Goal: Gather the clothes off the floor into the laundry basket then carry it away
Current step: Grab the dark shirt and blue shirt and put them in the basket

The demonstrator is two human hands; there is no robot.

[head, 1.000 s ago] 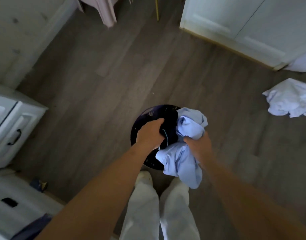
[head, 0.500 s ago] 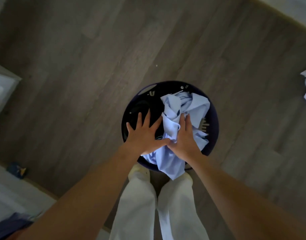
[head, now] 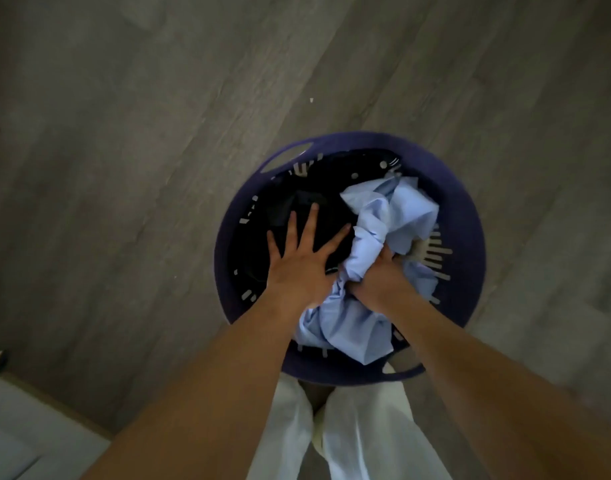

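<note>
The grey plank floor (head: 141, 168) is now seen from closer than a second ago. The white garment that was lying on it at 3 o'clock is no longer in view.

The round purple laundry basket (head: 470, 220) is set on the floor just ahead of the white trousers (head: 366, 427), and far more of the view is filled by it than before. A handle slot (head: 286, 157) is seen at 11 o'clock on its rim.

The light blue garment (head: 394, 216), held above the rim a second ago, is now bunched inside the basket from 1 o'clock round to 6 o'clock, with only a fold left over the near edge. The left half is filled by the dark clothes (head: 290, 209).

The left hand (head: 302, 265) is pressed flat on the dark clothes, its fingers straight and spread wide. The right hand (head: 380, 275), flat half a second ago, is sunk into the blue garment. Its fingers are hidden by the folds, so it cannot be told whether cloth is gripped or merely pushed.

This piece is judged to be nearly stowed. The white garment is presumably still to be gathered before the basket is carried away.
</note>
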